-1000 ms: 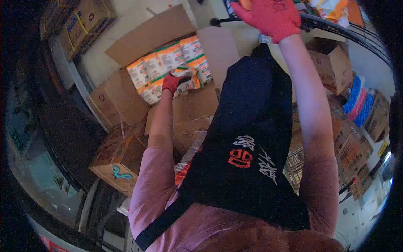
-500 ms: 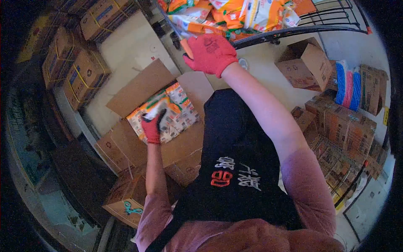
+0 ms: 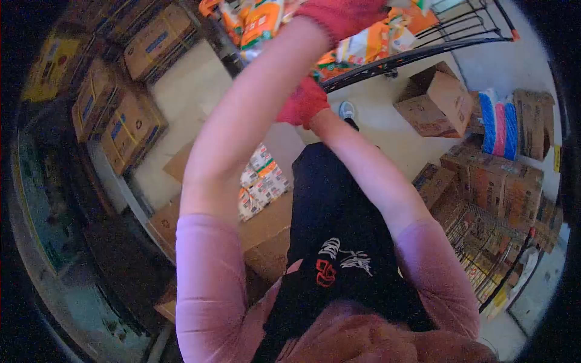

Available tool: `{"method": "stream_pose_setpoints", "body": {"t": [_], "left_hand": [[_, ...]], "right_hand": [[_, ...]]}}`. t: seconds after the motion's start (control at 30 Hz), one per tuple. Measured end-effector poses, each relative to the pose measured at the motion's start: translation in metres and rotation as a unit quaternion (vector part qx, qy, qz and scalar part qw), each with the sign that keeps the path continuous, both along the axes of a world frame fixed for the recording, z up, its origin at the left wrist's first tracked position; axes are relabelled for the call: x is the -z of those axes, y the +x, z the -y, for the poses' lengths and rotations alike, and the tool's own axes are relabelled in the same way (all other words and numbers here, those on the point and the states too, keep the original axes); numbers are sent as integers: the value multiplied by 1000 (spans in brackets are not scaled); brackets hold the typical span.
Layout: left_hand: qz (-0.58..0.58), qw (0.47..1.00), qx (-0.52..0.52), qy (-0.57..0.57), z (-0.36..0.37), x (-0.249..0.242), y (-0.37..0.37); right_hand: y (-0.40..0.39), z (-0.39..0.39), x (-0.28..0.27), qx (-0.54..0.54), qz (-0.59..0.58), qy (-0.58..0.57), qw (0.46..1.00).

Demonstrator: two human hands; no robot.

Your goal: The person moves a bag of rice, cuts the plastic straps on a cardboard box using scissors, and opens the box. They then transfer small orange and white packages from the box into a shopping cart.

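Observation:
Both my hands wear red gloves. My left hand (image 3: 348, 17) is over the wire basket (image 3: 417, 55), above orange-and-white packets (image 3: 261, 24); its fingers are blurred and partly beyond the top edge, so any packet in it cannot be made out. My right hand (image 3: 304, 104) is just below the basket's near rim, its fingers hidden behind my left forearm. Below my left arm, an open carton (image 3: 263, 233) holds more white-and-orange packets (image 3: 263, 184), partly covered by that arm.
Strapped cartons (image 3: 130, 130) stand at the left. An open cardboard box (image 3: 433, 103) is on the floor at right, near blue and pink bundles (image 3: 499, 124). Stacked cartons (image 3: 496, 181) and another wire basket (image 3: 478, 242) are farther down the right side.
My left hand has moved from the packets in the carton up and across to the basket. My right hand has shifted down and slightly right, now behind my left forearm.

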State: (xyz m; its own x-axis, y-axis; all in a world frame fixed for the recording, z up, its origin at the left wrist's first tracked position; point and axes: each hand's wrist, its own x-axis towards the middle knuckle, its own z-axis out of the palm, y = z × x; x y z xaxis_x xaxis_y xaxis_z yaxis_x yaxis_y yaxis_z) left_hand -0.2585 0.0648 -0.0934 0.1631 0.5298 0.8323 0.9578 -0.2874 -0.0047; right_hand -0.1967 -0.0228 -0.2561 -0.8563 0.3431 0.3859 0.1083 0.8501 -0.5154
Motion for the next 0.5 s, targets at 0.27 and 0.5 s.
{"method": "stream_pose_setpoints", "body": {"t": [0.27, 0.5], "left_hand": [[177, 952, -248, -29, 191, 138, -95], [617, 501, -576, -193, 508, 351, -80]], "right_hand": [[-12, 9, -49, 41, 316, 202, 926], [-10, 7, -29, 48, 284, 181, 941]]}}
